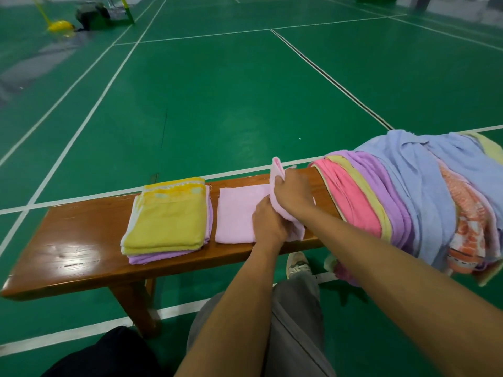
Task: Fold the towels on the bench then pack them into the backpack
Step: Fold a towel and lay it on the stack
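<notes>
Pink towel (236, 216) lay flat at the middle of the desk (81, 251), long axis running left to right along it, right end lifted off the wood and bunched. Right hand (292, 193) curled round that raised end, grip pinching the cloth, one corner standing up above the knuckles. Left hand (268, 227) just below and to the left, touching the right, resting on the towel near the front edge; grip there partly hidden by cloth, so cannot tell whether spread flat or pinching. Flat part of the towel stretched leftward from both hands, so the fold looked set to travel right to left, carried by the right hand while the left pinned the crease. Folded stack (167, 221) sat just left of the pink towel, near but apart: yellow on top, lilac beneath, edges roughly squared. Unfolded heap (408, 194) draped over the right end of the desk, pink, yellow, lilac, blue and orange-patterned, hanging down the front. Black shape (103, 355) at lower left of the frame, possibly the backpack, too cropped to tell; nothing seen inside. Dark bag (92, 14) far off at upper left on the court floor (245, 91). Judged early: most towels unfolded, none packed.
</notes>
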